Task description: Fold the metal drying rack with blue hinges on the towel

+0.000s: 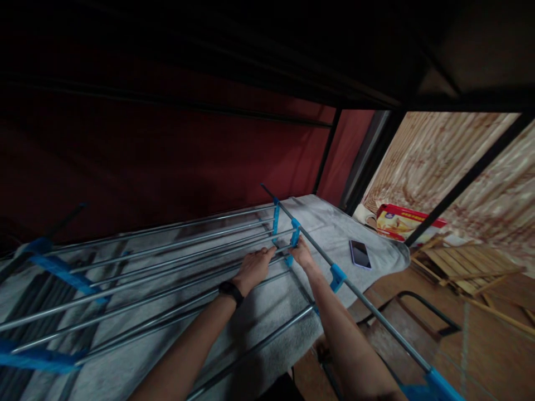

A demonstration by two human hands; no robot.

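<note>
Since the drying rack (376, 311) lay flat on the grey blanket (334, 228), both hands could brace its end. The left hand (254, 268) curled over a rod (281, 248); the right hand (301, 254) closed around a blue clip (295, 235).

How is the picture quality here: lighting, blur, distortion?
Head view: upper half nearly black; left hand, right hand and phone are lit and fairly sharp; the blue clip and rods smear toward the left edge; edges look wide-angle stretched.
</note>
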